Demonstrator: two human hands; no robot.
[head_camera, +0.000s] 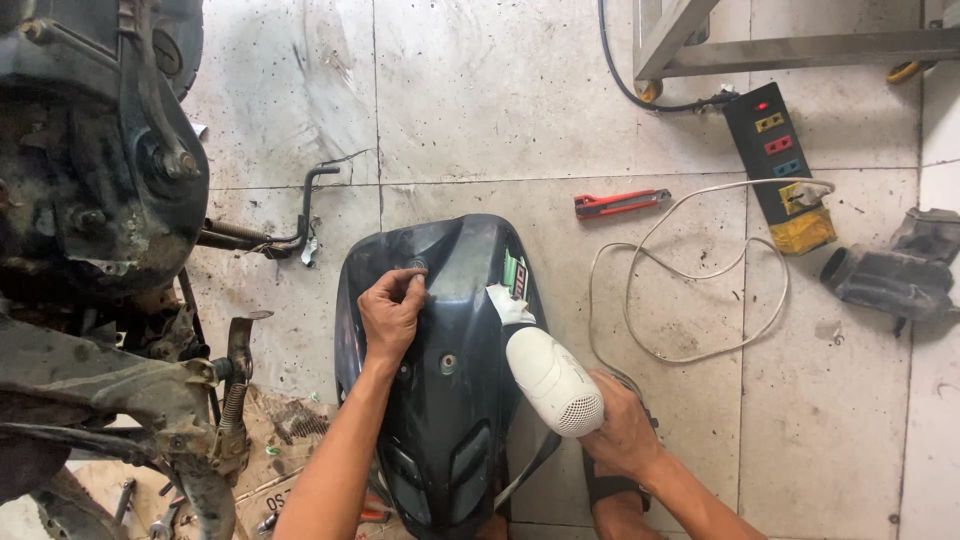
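Currently the left hand (392, 318) presses fingertips on the dark scooter panel (440, 380), which stands on the tiled floor (480, 90), steadying it. The right hand (622, 428) is closed around a white hair dryer (548, 378), its nozzle aimed at a peeling sticker (510, 290) on the panel's edge, apparently to warm it. The cord (680, 270) runs to a power strip (775, 150).

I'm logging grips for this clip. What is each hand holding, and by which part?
The right hand grips a white hair dryer by its handle. The left hand holds nothing; its fingers press on the dark scooter panel.
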